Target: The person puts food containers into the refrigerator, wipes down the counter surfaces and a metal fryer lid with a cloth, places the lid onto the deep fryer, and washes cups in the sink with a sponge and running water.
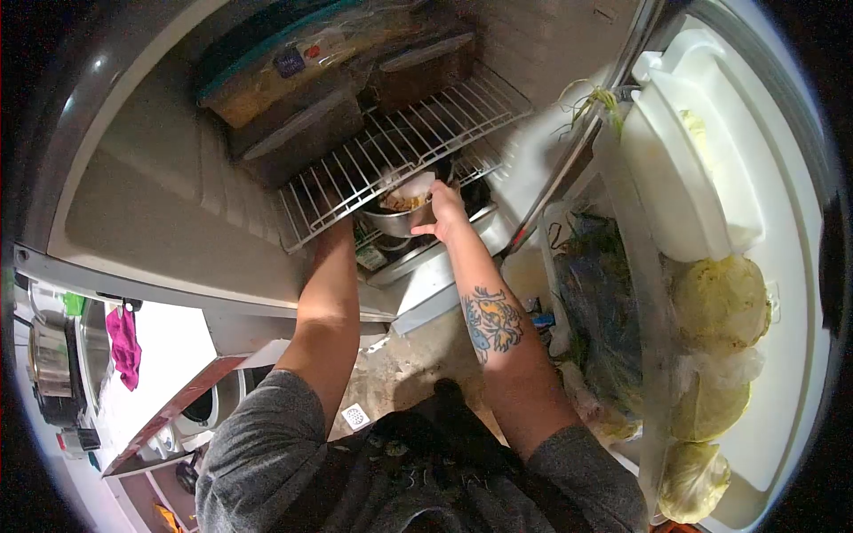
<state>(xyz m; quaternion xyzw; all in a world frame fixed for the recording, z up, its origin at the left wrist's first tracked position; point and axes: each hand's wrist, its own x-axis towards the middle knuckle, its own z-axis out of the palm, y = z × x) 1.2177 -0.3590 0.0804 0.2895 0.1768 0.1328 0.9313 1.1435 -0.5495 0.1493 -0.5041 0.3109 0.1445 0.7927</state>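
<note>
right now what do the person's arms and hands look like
Short grey sleeves. The right forearm carries a tattoo in dark lines, blue and orange; the left forearm shows none. The right hand is gloveless; the left hand is hidden.

1. The round metal bowl point(397, 220) is coloured silver, and its contents are mottled in yellow, brown and white.
2. The pale wire shelf point(402, 178) is striped by parallel bars.
3. The translucent plastic container point(306, 78) is edged in teal and marked by a purple label.
4. The right forearm's tattoo point(490, 324) is drawn in blue, orange and dark outlines.
5. The short-sleeved fabric shirt point(418, 462) is coloured black in front, with heathered grey sleeves.
6. The crumpled cloth point(123, 346) is coloured magenta.
7. The round leafy cabbage point(721, 302) is tinted yellow-green.
</note>
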